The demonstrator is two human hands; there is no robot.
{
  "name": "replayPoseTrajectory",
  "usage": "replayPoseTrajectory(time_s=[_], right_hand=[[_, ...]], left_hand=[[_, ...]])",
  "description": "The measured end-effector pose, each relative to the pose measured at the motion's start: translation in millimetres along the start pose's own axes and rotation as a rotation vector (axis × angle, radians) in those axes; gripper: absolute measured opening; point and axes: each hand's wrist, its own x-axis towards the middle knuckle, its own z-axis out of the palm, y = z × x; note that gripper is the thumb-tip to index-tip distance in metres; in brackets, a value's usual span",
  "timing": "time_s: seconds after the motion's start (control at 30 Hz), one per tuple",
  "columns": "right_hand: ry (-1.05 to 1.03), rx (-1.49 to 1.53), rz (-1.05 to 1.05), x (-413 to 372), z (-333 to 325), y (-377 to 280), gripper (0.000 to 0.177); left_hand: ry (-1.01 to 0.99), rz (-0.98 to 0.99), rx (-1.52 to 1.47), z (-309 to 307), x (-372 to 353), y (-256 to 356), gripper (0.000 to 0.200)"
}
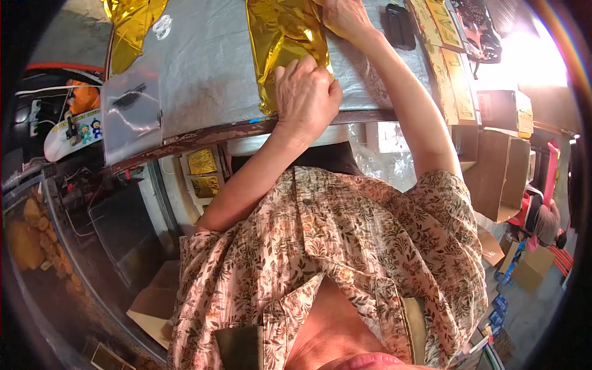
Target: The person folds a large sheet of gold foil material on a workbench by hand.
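Note:
A length of shiny gold foil (pixel 280 46), perhaps a bag or a sheet, lies on the silver-grey covered table (pixel 209 68) and runs out of the top of the view. My left hand (pixel 306 92) is closed in a fist on its near end, close to the table edge; the fingers curl under, against the foil. Farther out, my right hand (pixel 345 20) is at the foil's right edge, with its fingers mostly cut off by the frame's top. More gold foil (pixel 132 34) lies at the table's far left corner.
A clear plastic sheet (pixel 131 111) hangs over the table's left corner. On the right side are a black object (pixel 400 28) and yellow printed cartons (pixel 453 80). An open cardboard box (pixel 496 172) stands right of the table. Gold packs (pixel 202 161) sit below the table edge.

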Motion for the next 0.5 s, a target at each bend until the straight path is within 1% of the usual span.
replayPoseTrajectory(time_s=[0.03,0.07,0.1,0.17,0.23,0.27,0.33,0.37,0.43,0.47,0.5], right_hand=[[0.072,-0.005,-0.043,-0.5,13.7,9.5,0.048],[0.143,-0.009,-0.086,-0.8,13.6,7.7,0.048],[0.140,-0.008,-0.086,-1.3,11.8,7.8,0.048],[0.028,0.024,-0.015,-2.8,4.4,5.9,0.048],[0.020,0.059,-0.012,-3.9,2.7,4.4,0.048],[0.014,0.092,-0.006,-3.4,1.4,5.1,0.048],[-0.001,0.069,0.004,-4.7,-2.5,1.5,0.048],[-0.020,0.045,0.014,-3.1,-5.1,-0.2,0.047],[-0.007,0.080,0.009,-3.6,-6.4,0.1,0.048],[-0.003,0.115,0.010,-4.4,-5.3,0.8,0.048],[0.003,0.114,0.002,-4.8,-2.7,2.6,0.048]], left_hand=[[-0.046,-0.042,-0.043,-1.0,-0.8,-1.7,0.018],[-0.047,-0.044,-0.044,-3.2,-1.5,-2.6,0.018],[-0.069,-0.071,-0.071,-6.1,-2.3,-3.8,0.018],[-0.088,-0.101,-0.095,-14.6,-3.6,-7.0,0.018],[-0.262,-0.123,-0.236,-25.7,-2.4,-11.1,0.021],[-0.255,-0.123,-0.234,-33.7,2.6,-14.9,0.021],[-0.268,0.022,-0.197,-58.3,15.8,-24.1,0.024],[-0.312,-0.008,-0.102,-71.2,28.1,-30.5,0.023],[-0.187,0.131,-0.164,-65.8,58.3,-70.7,0.018],[-0.088,0.263,-0.110,-63.3,75.7,-85.7,0.016],[-0.064,0.347,-0.099,-59.3,94.1,-98.2,0.016]])
